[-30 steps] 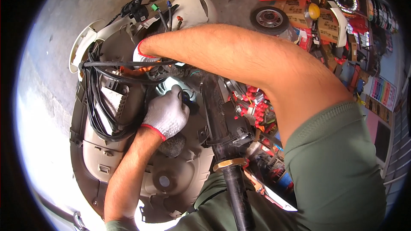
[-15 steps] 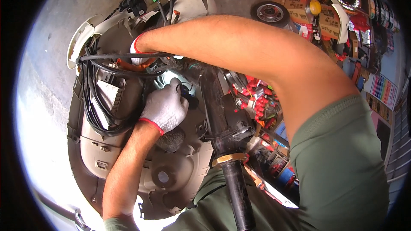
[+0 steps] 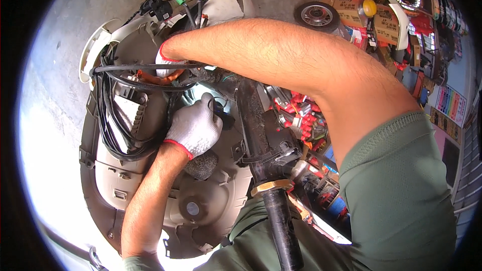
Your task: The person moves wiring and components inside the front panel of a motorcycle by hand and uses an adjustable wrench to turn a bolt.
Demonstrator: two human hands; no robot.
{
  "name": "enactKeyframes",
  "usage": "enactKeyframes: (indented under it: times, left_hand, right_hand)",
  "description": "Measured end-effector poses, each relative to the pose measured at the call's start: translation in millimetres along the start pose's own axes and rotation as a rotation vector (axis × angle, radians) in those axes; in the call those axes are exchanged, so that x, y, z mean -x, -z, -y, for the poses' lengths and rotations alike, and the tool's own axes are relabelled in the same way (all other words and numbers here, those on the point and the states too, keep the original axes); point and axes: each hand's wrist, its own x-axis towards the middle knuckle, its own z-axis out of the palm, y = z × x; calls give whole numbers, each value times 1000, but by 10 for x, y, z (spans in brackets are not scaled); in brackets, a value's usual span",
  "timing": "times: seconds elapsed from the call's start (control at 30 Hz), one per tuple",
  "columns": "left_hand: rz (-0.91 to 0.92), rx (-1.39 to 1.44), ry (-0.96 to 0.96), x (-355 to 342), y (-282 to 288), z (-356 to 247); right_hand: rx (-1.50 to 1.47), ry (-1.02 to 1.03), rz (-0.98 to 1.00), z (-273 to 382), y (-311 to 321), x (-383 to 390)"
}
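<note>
Printed cartons (image 3: 385, 21) lie beyond — left hand (image 3: 195, 126) curled, right hand (image 3: 162, 72) half-hidden — can't tell whether fingers (image 3: 203, 105) clamp.

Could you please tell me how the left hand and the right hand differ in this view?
The left hand shows its back almost whole; the right hand is mostly hidden, with a black cable crossing in front of it.

The left hand is lower in the picture, nearer the thick black tube; the right hand is higher up, beside an orange part.

Both wear white gloves with red cuffs.
</note>
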Motion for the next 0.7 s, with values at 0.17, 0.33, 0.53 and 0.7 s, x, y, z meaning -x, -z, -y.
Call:
enactKeyframes:
  times: [0.17,0.33,0.53,0.7]
  left_hand:
    - [-14,-19,20,85,30,38]
    - [13,-1,-20,-25,9,-52]
    - [-35,40,-47,-13,-64,52]
    - [-12,23,-46,-42,-34,-10]
  right_hand:
    - [127,-25,-90,71,-110,-145]
    - [379,-200,-299,90,-222,118]
    - [313,-96,-153,228,-62,89]
    - [-34,246,-19,13,127,106]
